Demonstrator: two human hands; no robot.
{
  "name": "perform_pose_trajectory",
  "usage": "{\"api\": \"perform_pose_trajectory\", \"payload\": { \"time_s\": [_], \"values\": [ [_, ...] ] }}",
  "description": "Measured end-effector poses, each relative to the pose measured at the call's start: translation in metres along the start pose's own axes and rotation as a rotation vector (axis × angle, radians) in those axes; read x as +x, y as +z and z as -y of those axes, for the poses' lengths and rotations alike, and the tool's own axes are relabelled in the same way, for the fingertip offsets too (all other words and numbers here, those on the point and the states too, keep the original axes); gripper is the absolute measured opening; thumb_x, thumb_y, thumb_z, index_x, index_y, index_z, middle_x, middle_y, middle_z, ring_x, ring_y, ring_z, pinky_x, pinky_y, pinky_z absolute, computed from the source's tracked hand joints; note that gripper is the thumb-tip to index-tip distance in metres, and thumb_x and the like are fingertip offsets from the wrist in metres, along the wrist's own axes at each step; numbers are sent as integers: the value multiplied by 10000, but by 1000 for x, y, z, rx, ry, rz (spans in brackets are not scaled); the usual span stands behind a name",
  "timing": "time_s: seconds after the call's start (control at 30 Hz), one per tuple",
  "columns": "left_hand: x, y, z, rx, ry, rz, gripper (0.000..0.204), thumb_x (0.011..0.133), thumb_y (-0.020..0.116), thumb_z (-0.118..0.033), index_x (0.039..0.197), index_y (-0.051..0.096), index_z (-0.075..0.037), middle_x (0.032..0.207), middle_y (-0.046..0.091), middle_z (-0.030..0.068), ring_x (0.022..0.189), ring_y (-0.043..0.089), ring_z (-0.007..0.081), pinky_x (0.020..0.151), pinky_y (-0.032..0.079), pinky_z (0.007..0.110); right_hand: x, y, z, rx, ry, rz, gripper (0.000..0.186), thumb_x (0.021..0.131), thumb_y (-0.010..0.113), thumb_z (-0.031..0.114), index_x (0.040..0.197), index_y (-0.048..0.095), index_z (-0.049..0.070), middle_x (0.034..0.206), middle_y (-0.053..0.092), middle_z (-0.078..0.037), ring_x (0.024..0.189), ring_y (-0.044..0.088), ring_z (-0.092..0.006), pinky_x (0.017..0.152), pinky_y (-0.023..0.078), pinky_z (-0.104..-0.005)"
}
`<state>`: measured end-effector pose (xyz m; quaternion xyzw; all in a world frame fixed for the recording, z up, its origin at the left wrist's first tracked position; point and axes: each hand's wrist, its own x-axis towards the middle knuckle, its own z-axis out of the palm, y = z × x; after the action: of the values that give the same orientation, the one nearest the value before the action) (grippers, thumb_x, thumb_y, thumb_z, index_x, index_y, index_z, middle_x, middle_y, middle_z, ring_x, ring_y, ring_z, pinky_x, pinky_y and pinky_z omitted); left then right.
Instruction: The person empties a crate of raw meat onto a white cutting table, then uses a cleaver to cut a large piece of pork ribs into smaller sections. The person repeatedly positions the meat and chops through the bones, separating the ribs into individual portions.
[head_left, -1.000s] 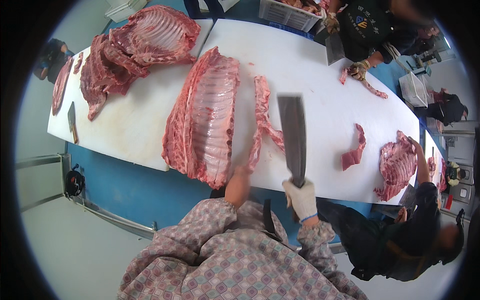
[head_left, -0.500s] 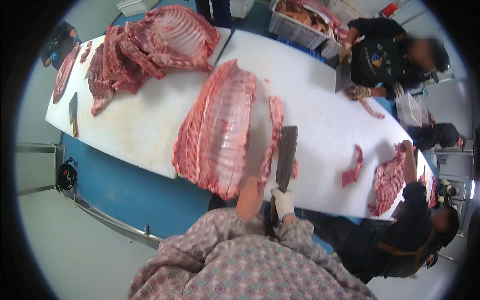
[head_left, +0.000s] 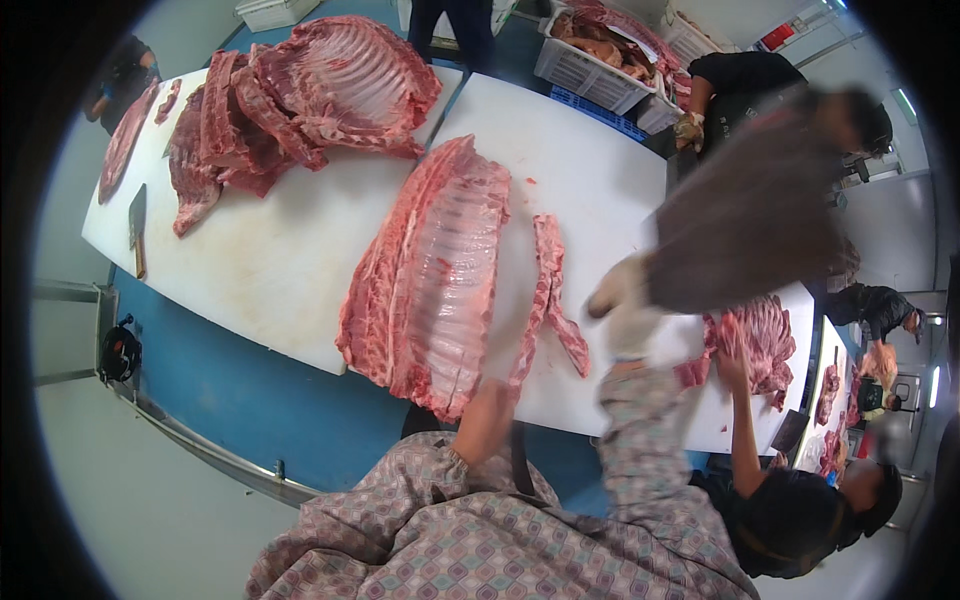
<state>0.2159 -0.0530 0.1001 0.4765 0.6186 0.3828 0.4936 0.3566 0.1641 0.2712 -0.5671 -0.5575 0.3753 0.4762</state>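
We're taking our bare left hand [head_left: 487, 415] as clock centre. It's resting at the near end of a forked meat strip [head_left: 548, 285] running to 1 o'clock; grip hidden, we can't tell if it's holding. The rib slab [head_left: 440, 275] is lying just beside, at 11. At 2, our gloved right hand [head_left: 626, 310] is gripping a cleaver [head_left: 745, 215] (badly blurred), blade pointing up-right. Farther out, a rib pile [head_left: 340, 90] is lying at 11, a knife [head_left: 138, 222] at 10.

Blue floor [head_left: 240, 390], pale grey wall [head_left: 65, 235]
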Motion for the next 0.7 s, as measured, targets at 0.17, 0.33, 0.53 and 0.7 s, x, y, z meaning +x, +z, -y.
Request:
{"api": "perform_pose_trajectory", "payload": {
  "time_s": [0.17,0.33,0.53,0.7],
  "values": [
    [-6,-26,-15,16,128,-132,182,1071,662,-39,1223,571,6,1004,654,180,927,681,297,842,546,395,-92,14,-160,-194,841,24,206,980,747,212,960,700,13,603,579,-55,415,540,-208,415,442,-404],
    [-11,-41,-18,-97,36,-93,220,1116,673,-187,1203,608,4,1016,720,223,905,711,328,843,560,435,-21,-24,-86,190,360,131,199,959,738,142,837,646,15,602,576,-23,438,531,-136,406,418,-337],
    [-13,-47,-17,-171,-131,-19,233,1118,674,-184,1214,594,14,976,723,139,860,694,209,790,563,384,54,-21,59,331,-111,17,192,1033,713,100,861,659,36,603,577,-2,474,529,-105,476,408,-287],
    [-16,-71,-54,-246,-100,10,137,1112,618,-100,1218,578,-23,895,626,31,733,582,98,677,499,290,-23,24,-90,-173,503,-32,213,993,753,207,962,691,6,743,692,-89,628,681,-199,579,545,-386]
  ]
}}
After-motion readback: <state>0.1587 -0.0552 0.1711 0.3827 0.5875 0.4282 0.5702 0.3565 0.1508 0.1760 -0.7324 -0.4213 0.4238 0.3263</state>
